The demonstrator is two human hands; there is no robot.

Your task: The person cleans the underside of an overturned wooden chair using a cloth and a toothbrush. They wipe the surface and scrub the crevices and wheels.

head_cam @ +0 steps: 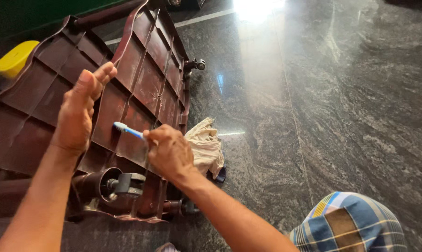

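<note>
— Where does the brush sit?

— The small blue plastic toothbrush (128,131) lies across the ribbed underside of the dark maroon moulded plastic panel (141,79), which is tipped up on the floor. Its long axis runs from lower right to upper left, with the head at the upper-left end touching a rib of the panel and the handle disappearing into the right hand (169,151).

— So the right hand has it?

— Yes. The right hand is curled closed around the handle, knuckles up, just beside the panel's lower edge. The left hand (80,109) is open, fingers held together and extended, its palm pressed flat against the panel above and to the left of the brush head. The right hand is the nearer one to the brush; the left is close to the bristle end but not touching it.

— And around them?

— A crumpled cream cloth (205,147) lies on the polished dark grey stone floor (341,102), touching the panel's right edge, just behind the right hand. A grey caster wheel (127,183) sticks out below the hands, another (199,64) farther up. A yellow plastic lid (15,58) shows at far left, and blue checked fabric (348,224) at lower right.
</note>
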